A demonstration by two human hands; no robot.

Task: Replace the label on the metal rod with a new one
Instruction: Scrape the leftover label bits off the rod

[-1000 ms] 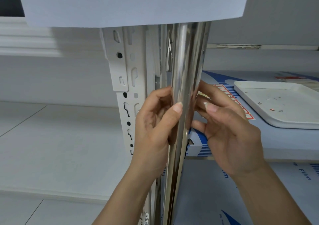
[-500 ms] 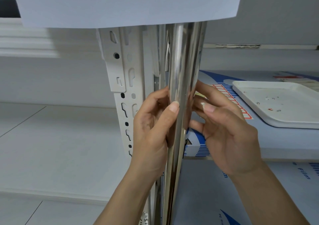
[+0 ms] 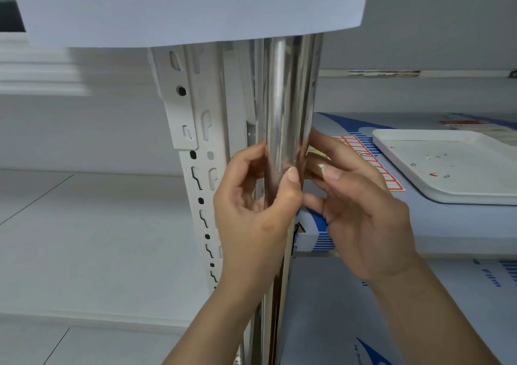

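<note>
Shiny upright metal rod (image 3: 282, 107) is seen standing just beside the white slotted steel shelf upright (image 3: 201, 140), at frame centre, running from under the white paper sheet (image 3: 190, 6) at the top down out of the bottom edge. Compared with a second ago, the rod and both hands are shifted slightly left in view; the grip looks much the same. The left hand (image 3: 251, 216) is wrapped around the rod from the left, thumb laid across the front with its tip on the metal, fingers hidden behind: closed on the rod. The right hand (image 3: 361, 219) is held against the rod's right side, fingertips (image 3: 330, 173) pinched together at the rod surface; a small pale scrap is seen at the thumb tip, but whether it is a label cannot be told. Whether the right hand is actually clamped on anything cannot be told, since the contact is hidden behind the rod and the left thumb. No label is clearly made out on the rod itself.

To the right, a blue-and-white printed cardboard box (image 3: 316, 238) lies on the shelf, with a sheet of red-bordered sticker labels (image 3: 372, 163) on top, partly covered by the right hand. A white rectangular plastic tray (image 3: 453, 191) sits on the box further right, with tiny scraps in it. The paper sheet blocks the upper rod. White floor tiles (image 3: 84, 238) are seen at left.
</note>
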